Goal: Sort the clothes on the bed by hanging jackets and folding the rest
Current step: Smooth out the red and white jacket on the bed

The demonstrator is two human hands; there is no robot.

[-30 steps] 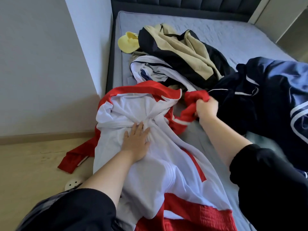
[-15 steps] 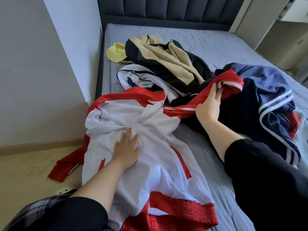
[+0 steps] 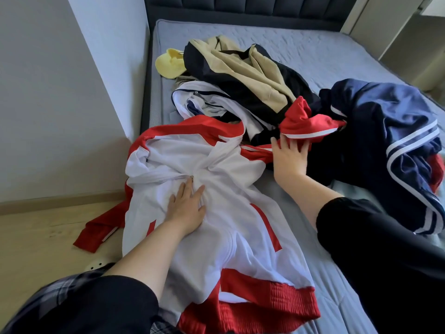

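Observation:
A white zip jacket (image 3: 231, 179) with red shoulders, sleeves and hem lies front-up on the near left part of the grey bed (image 3: 301, 51). My left hand (image 3: 186, 206) presses flat on its chest just below the zip pull. My right hand (image 3: 287, 157) rests with spread, straight fingers on the jacket's red right sleeve (image 3: 303, 124), which lies bunched and folded back over the dark clothes; its fingertips sit under the sleeve's white-striped edge. The other red sleeve (image 3: 101, 227) hangs off the bed onto the floor.
Behind the jacket lies a pile: a white garment with navy trim (image 3: 204, 100), a beige and black garment (image 3: 240, 71) and a yellow item (image 3: 168, 65). A navy jacket with white stripes (image 3: 385, 131) lies at the right. Wall and wooden floor (image 3: 36, 237) lie left of the bed.
My right hand drew the red sleeve out to the right, then brought it back in; the sleeve now lies bunched and the fingers have straightened. My left hand stayed pressed on the chest.

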